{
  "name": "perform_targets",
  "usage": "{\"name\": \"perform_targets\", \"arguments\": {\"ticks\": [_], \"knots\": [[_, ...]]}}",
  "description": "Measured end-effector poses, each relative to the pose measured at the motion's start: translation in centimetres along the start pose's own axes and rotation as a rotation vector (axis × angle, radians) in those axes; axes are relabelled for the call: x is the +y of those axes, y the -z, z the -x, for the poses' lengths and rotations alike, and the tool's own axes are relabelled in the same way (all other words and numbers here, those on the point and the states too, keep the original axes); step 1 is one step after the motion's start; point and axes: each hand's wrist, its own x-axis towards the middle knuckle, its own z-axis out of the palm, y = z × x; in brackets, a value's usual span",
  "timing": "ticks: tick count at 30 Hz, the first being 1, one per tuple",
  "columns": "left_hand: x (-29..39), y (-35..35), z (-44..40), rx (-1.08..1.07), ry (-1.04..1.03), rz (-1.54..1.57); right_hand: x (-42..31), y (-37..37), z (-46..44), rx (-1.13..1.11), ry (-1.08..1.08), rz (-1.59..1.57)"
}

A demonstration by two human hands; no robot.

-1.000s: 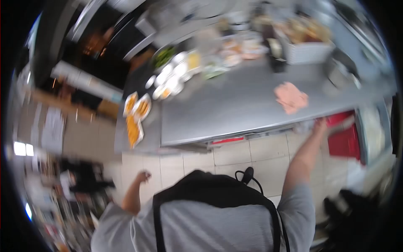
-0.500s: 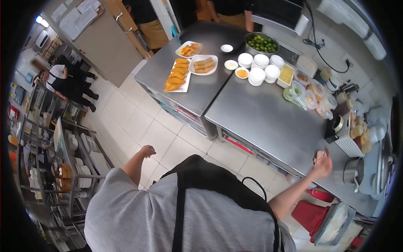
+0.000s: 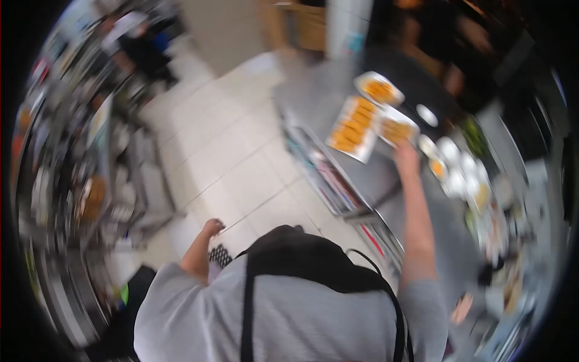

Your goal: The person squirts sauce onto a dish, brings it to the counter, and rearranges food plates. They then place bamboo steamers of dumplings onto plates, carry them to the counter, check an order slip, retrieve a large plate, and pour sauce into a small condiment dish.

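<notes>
The right hand (image 3: 405,155) is at the near edge of a white dish (image 3: 414,128) on the counter (image 3: 379,176); motion blur prevents telling whether its fingers grip the rim. Three servings stand plated, and none is seen lifted clear. The dish at the fingertips holds brown rolls (image 3: 395,128); just left of the fingers, an oblong plate (image 3: 369,142) carries golden pastries (image 3: 356,125); farther beyond them, another dish (image 3: 397,95) holds orange food (image 3: 379,91). Right of the fingers, one small cup (image 3: 444,172) contains something orange. The left hand (image 3: 213,227) hangs well apart; its finger spread cannot be told.
</notes>
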Motion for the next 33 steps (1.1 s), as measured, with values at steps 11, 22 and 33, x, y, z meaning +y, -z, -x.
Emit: {"name": "perform_targets", "arguments": {"ticks": [11, 22, 33], "knots": [[-4.6, -4.6, 6.3, 0.228, 0.483, 0.067, -0.6, -0.4, -1.0, 0.136, -0.072, -0.146], [-11.9, -4.8, 5.8, 0.483, 0.697, 0.068, -35.6, -9.5, -9.4, -0.036, 0.298, -0.811], [-20.6, 17.8, -6.5, 0.625, 0.503, 0.353, -59.1, -23.6, -22.6, -0.318, 0.541, -0.724]]}}
